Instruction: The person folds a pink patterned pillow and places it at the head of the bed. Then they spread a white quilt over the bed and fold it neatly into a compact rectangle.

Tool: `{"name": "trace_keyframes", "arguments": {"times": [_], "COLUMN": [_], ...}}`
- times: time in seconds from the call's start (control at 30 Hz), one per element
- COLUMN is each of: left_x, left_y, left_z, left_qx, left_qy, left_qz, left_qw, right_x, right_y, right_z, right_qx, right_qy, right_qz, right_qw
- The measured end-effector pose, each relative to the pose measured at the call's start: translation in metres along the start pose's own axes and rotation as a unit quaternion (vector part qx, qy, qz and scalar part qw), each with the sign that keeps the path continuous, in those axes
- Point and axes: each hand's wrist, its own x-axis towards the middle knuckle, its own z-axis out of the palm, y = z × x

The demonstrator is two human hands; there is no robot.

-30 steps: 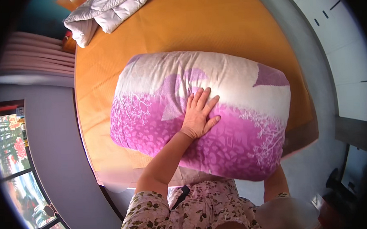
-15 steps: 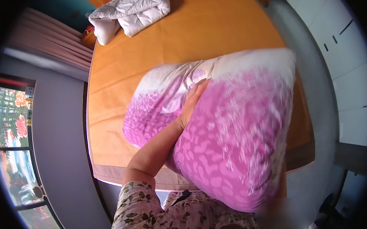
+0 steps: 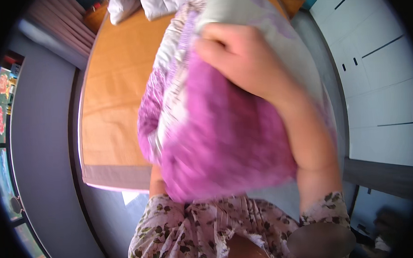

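A bulky folded quilt [image 3: 244,141], purple and white with a mottled pattern, hangs in front of me over the bed's near part. My right hand [image 3: 240,53] reaches across its top, fingers curled and closed on the white and purple fabric near its upper left edge. Motion blurs the hand and the quilt's front a little. Of my left side only a bit of forearm [image 3: 157,182] shows, going up behind the quilt's lower left corner. The quilt hides my left hand and its fingers.
An orange-brown mat [image 3: 113,101] with a grey-brown border covers the bed. A white folded quilt [image 3: 164,5] lies at its far end. White cabinets [image 3: 375,84] line the right side, a grey wall panel [image 3: 40,118] the left. Pink curtains [image 3: 59,24] hang far left.
My left hand has gone from the quilt's top to behind it. My right hand has come over the top and taken hold. The quilt has turned and now stands higher, closer to me.
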Motion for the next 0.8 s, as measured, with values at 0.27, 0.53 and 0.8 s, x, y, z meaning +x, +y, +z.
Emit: {"name": "trace_keyframes", "arguments": {"times": [0.27,0.53,0.8], "left_x": [-0.009,0.012,0.014], "left_y": [0.024,0.093,0.118], "left_z": [-0.124,-0.120,-0.124], "left_qx": [0.054,0.125,0.184], "left_qy": [0.010,0.045,-0.108], "left_qz": [-0.069,0.055,-0.144], "left_qw": [0.996,0.990,0.966], "right_x": [-0.188,-0.303,-0.369], "right_y": [0.094,0.116,0.121], "right_z": [0.178,-0.015,-0.015], "right_qx": [-0.091,-0.230,0.373], "right_qy": [-0.275,0.171,0.171], "right_qz": [0.049,0.433,0.694], "right_qw": [0.956,0.855,0.591]}}
